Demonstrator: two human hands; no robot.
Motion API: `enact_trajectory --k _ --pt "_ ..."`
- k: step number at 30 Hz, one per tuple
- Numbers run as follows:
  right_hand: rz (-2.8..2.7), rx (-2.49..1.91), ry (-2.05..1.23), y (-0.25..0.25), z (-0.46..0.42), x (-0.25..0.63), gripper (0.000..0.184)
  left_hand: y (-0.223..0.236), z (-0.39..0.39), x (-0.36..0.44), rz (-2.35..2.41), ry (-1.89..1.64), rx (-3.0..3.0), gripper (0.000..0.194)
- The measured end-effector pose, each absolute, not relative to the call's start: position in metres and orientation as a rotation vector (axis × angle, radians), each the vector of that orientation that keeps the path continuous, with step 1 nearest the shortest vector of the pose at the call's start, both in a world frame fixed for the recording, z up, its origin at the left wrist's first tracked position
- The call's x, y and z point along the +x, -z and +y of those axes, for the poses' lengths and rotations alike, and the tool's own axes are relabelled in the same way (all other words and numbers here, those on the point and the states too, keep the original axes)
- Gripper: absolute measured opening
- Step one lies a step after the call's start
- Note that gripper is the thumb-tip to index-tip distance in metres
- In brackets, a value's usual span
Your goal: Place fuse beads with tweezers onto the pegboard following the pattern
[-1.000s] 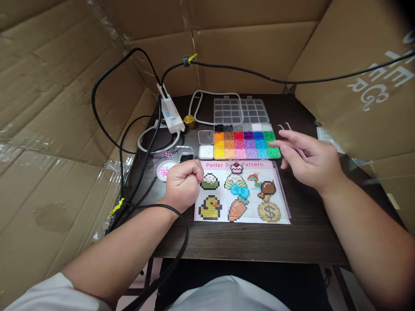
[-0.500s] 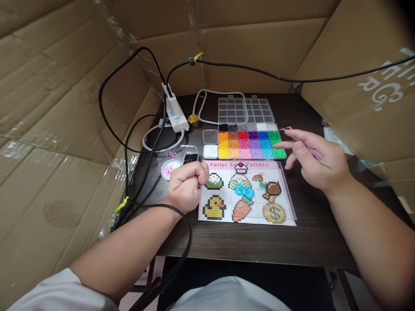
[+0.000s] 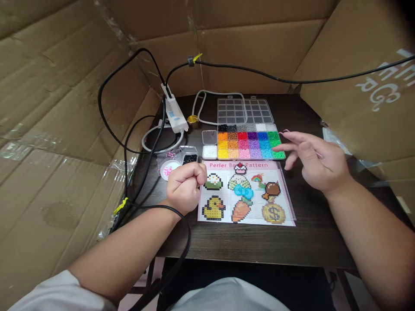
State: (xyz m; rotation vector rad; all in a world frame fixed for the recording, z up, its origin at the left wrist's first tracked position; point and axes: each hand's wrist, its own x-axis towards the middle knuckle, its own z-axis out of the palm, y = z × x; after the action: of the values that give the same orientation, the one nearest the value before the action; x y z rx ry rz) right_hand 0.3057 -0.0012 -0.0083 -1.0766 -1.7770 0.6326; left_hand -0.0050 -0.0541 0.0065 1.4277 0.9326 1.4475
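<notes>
My left hand [image 3: 184, 186] is closed in a fist by the left edge of the bead pattern sheet [image 3: 223, 216]; whatever it may hold is hidden. My right hand [image 3: 316, 162] is raised at the right of the bead box [image 3: 279, 158], its fingers stretched toward the green beads. Pink tweezers [image 3: 285, 131] are held in it, mostly hidden behind the fingers, with the curved end showing above the index finger. On the sheet lie several bead figures, among them a blue bow [image 3: 243, 191] and a brown drumstick [image 3: 272, 190].
Beyond my left hand are a white dish [image 3: 164, 172] of pink beads, a small box of black beads [image 3: 189, 159] and one of white beads [image 3: 210, 151]. A power strip [image 3: 175, 114] stands behind. Black cables [image 3: 188, 242] cross my left forearm. Cardboard walls [image 3: 253, 41] enclose the table.
The tweezers have turned in my right hand, so less of their pink body shows below the fingers. My left fist stays in place.
</notes>
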Motion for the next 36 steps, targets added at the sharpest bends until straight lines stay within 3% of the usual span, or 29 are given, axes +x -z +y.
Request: enact_trajectory --k 7,14,19,36 --pt "-1.802 -1.097 -0.603 0.006 -0.001 0.306 0.034 -0.005 -0.052 -0.005 0.979 -1.415 1.48 0.017" --pt "-2.139 -0.85 -0.817 -0.006 -0.001 0.309 0.028 -0.008 -0.051 0.002 1.058 -0.943 1.944 0.017" --pt "-2.279 -0.858 -0.758 -0.008 0.001 0.305 0.022 -0.006 -0.049 0.004 1.228 -0.804 1.993 0.015" --pt "-2.314 -0.947 -0.685 -0.006 0.007 0.317 0.024 -0.002 -0.045 0.002 1.314 -0.747 1.891 0.013"
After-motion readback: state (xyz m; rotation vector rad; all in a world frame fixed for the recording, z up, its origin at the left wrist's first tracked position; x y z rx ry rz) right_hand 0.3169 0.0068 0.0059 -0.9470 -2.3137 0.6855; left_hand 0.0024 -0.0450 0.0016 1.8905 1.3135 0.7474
